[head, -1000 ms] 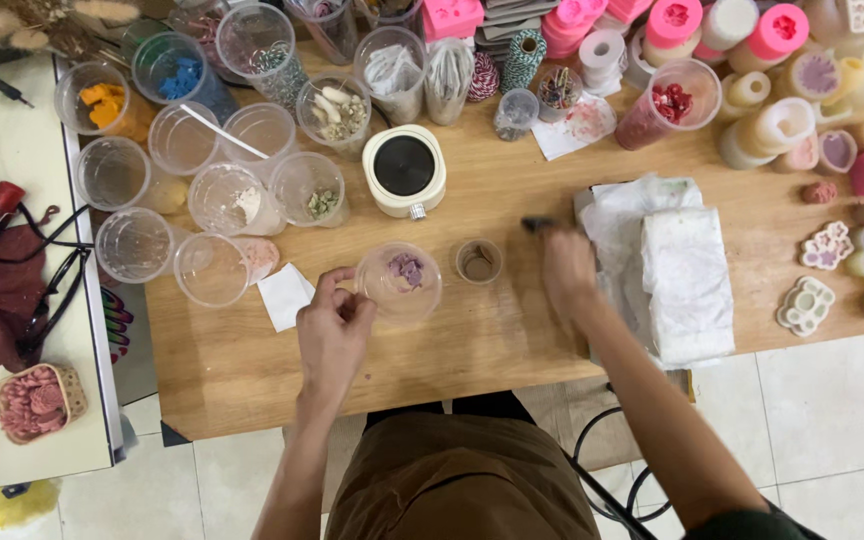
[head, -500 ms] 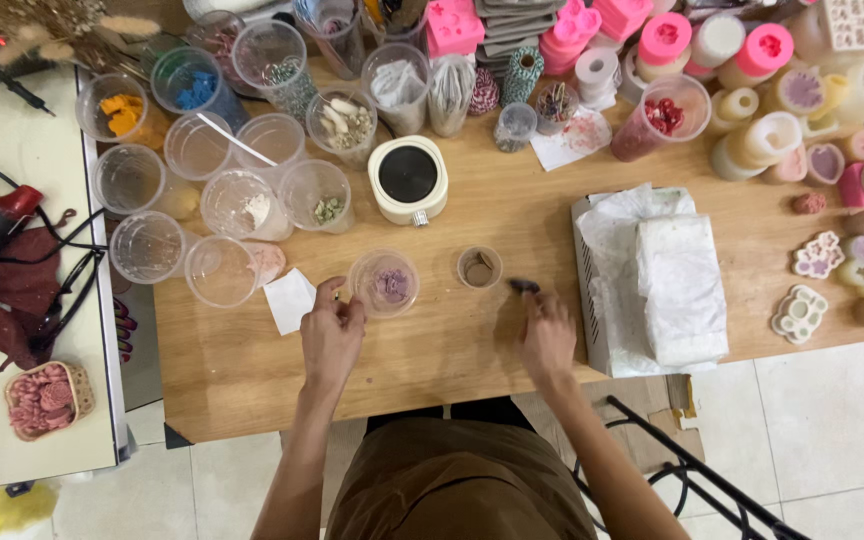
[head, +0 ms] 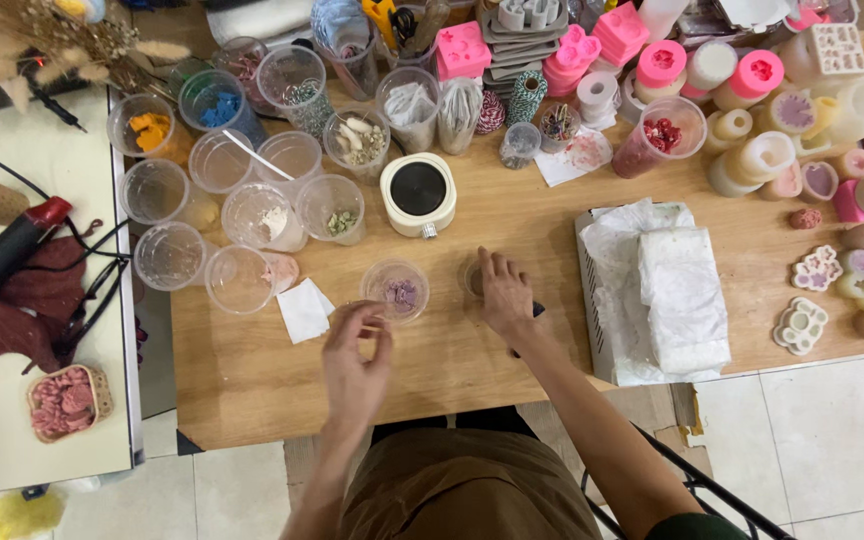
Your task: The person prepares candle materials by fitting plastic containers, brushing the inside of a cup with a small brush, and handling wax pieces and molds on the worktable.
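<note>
Head view: left hand (head: 357, 350) pinched, contents unclear; right hand (head: 505, 295) spread over small cup (head: 472, 278).

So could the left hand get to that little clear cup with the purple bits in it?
Probably yes. The left hand hovers just beside the clear cup, with only bare wooden table between them; the right hand is off to the other side.

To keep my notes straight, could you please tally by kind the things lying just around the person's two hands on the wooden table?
Small clear cups: 2
White paper squares: 1
Round white pots with black tops: 1
Dark tools, partly under the right hand: 1
Total: 5
</note>
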